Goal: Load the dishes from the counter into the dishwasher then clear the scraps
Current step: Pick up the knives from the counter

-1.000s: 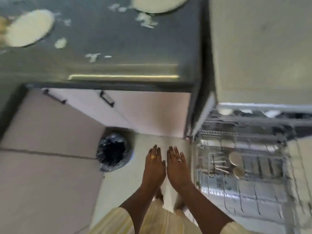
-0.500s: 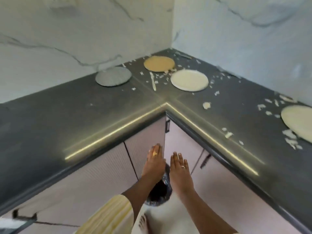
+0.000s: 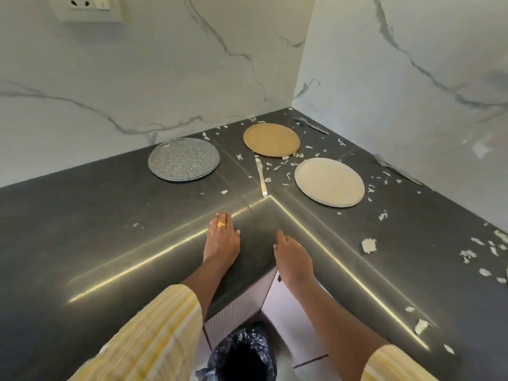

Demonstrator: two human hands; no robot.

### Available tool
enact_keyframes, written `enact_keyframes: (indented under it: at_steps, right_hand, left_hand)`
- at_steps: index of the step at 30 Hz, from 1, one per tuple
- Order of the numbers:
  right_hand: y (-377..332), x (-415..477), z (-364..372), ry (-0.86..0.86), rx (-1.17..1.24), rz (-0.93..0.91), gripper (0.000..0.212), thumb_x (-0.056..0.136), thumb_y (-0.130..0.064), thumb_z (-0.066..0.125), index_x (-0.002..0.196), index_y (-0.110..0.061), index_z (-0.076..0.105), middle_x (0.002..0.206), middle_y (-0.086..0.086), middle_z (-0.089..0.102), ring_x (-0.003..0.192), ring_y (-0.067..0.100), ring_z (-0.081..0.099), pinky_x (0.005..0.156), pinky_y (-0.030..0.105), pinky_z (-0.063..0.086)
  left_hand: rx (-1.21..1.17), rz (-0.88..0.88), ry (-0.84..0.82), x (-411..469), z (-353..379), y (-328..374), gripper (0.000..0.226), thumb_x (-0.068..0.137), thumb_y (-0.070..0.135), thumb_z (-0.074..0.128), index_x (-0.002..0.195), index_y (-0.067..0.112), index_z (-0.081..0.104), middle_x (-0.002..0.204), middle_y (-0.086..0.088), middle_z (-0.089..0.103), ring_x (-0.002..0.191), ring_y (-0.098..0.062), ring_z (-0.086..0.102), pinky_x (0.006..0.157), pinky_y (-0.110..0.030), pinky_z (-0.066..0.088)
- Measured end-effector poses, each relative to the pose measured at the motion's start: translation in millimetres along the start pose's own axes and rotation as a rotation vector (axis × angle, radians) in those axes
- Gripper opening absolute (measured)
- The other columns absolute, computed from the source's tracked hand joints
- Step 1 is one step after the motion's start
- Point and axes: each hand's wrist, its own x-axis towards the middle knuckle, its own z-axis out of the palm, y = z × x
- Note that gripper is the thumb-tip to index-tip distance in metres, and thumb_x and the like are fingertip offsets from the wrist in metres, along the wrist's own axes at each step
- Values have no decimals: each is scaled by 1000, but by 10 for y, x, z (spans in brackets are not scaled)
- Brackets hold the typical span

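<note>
Glass plate (image 3: pixel 184 159): clear and textured, lying flat on the dark table (image 3: pixel 82 215) at 11 o'clock from the hands, near the back wall and well apart from the other dishes.
Gold plate (image 3: pixel 271 139): flat, at 12 o'clock, deep in the corner.
Cream plate (image 3: pixel 329 181): flat, at 1 o'clock, just beside the gold plate and not touching it.
Axis, plates: round and face up, so no long axis and no pointing end.
Knife (image 3: pixel 260 177): slim silver piece between the glass and cream plates. Long axis runs 12 to 6 o'clock, near end at the table's inner corner. Handle end cannot be told.
Handling, judged: plates stiff, breakable, likely slick; the glass one is probably the heaviest. Lying flat they leave no gap, so take hold at the near rim, thumb above and fingers beneath, perhaps after sliding the plate outward. Knife light; pinch it at mid-length.
Scraps (image 3: pixel 369 245): pale flakes strewn around the gold and cream plates and along the table toward 3 o'clock; light and loose.
Left hand (image 3: pixel 222 237): grip wide, fingers straight and pointing to 12 o'clock over the table's front edge. It holds nothing; contact cannot be told.
Right hand (image 3: pixel 292 257): grip loose, fingers relaxed and pointing to 11 o'clock. It holds nothing.
Bin (image 3: pixel 242 353): black-lined, on the floor at 6 o'clock.
Stage, judged: plates await pickup; scraps not yet cleared.
</note>
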Motion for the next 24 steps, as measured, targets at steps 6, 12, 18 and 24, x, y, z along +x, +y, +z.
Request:
enact_keyframes:
  at_steps: [6,12,18,24]
  right_hand:
    - [8,873,-55,39,21,66,21,94,-5,41,104,-4,59,105,13,61,100,29,58,79,34,46]
    - [-172,1688,-105,-4,187,161,28,96,-11,40,113,-1,60,113,16,58,108,31,55,84,33,46]
    - [-420,2055,-28,1,221,313,24,93,-6,47,112,-1,60,113,19,58,101,30,58,82,33,50]
    - [-359,2144,-8,-43,140,280,23,88,-1,51,106,-3,65,107,16,65,101,30,60,78,34,50]
  left_hand:
    - [-100,-46,28,608,95,32,44,95,27,39,134,7,39,136,-9,42,128,-26,35,111,-36,28]
    - [-120,-75,75,625,150,20,47,93,33,42,135,11,40,137,-6,43,127,-23,38,111,-36,29]
    - [-125,-96,67,621,126,17,53,96,35,37,143,12,31,147,-4,33,138,-19,25,117,-33,19]
    - [-123,-95,70,601,109,33,53,97,36,35,145,13,28,149,-2,30,139,-17,22,118,-30,14]
